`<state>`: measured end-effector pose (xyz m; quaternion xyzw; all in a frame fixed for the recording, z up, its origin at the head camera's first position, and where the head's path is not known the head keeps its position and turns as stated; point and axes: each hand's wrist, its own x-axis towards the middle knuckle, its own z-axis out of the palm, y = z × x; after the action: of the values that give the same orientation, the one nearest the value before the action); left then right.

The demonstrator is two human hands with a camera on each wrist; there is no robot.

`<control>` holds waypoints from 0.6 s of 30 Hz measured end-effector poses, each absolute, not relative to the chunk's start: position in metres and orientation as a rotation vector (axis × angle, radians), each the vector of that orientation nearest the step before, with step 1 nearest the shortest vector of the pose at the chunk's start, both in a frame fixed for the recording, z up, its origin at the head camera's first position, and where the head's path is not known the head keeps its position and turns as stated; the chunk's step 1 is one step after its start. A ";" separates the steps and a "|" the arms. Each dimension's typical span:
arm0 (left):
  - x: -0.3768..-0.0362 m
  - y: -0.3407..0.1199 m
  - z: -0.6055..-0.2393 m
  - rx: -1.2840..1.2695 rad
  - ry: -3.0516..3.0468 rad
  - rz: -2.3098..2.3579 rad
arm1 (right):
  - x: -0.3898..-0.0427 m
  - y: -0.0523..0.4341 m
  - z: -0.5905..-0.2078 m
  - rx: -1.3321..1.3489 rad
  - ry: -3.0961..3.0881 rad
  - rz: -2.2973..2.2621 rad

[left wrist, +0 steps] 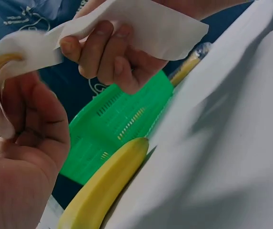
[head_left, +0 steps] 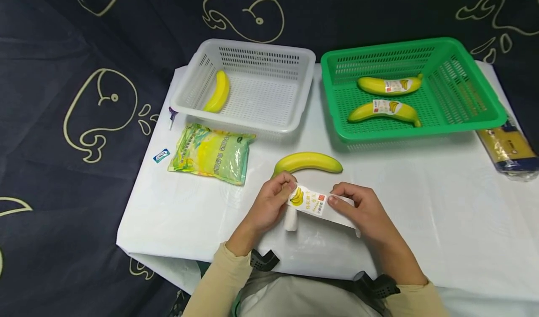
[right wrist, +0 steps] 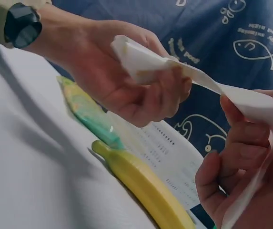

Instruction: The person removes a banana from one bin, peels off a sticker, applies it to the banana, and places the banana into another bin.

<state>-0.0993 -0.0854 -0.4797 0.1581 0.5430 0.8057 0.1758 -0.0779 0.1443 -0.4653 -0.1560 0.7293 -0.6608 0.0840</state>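
Observation:
A strip of banana stickers [head_left: 309, 200] on white backing paper is stretched between both hands above the table. One end is pinched by the left hand [head_left: 269, 202] between thumb and fingers, and a white piece of the strip hangs below it. Farther along, the right hand [head_left: 364, 209] grips the strip between thumb and curled fingers, with its tail [right wrist: 250, 195] trailing down in the right wrist view. Just beyond the hands, an unlabelled banana [head_left: 309, 161] lies on the table, its left end near the left hand's fingers.
Behind stands a white basket [head_left: 248, 123] holding one banana [head_left: 218, 92]. Beside it, a green basket [head_left: 404, 132] holds two stickered bananas [head_left: 389, 85]. A green-yellow packet [head_left: 210, 153] and a small wrapper [head_left: 161, 155] lie left; a yellow-and-blue package [head_left: 509, 151] lies right.

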 end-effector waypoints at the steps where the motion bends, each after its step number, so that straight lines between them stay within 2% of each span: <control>1: -0.099 -0.085 -0.479 0.448 1.547 2.273 | -0.078 0.145 -0.465 -0.474 2.176 -1.972; 6: -0.100 -0.088 -0.477 0.477 1.626 2.136 | -0.079 0.153 -0.464 -0.531 2.166 -1.994; 12: -0.103 -0.093 -0.471 0.686 1.917 1.883 | -0.083 0.164 -0.466 -0.600 2.130 -1.985; 15: -0.102 -0.094 -0.469 0.762 1.999 1.811 | -0.086 0.166 -0.467 -0.555 2.189 -1.939; 18: -0.100 -0.092 -0.468 0.766 1.980 1.847 | -0.089 0.161 -0.469 -0.457 2.511 -1.783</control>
<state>-0.0998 -0.0923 -0.4680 0.2687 0.6943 0.6475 0.1631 -0.0895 0.1613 -0.4688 -0.1468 0.8064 -0.5727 0.0140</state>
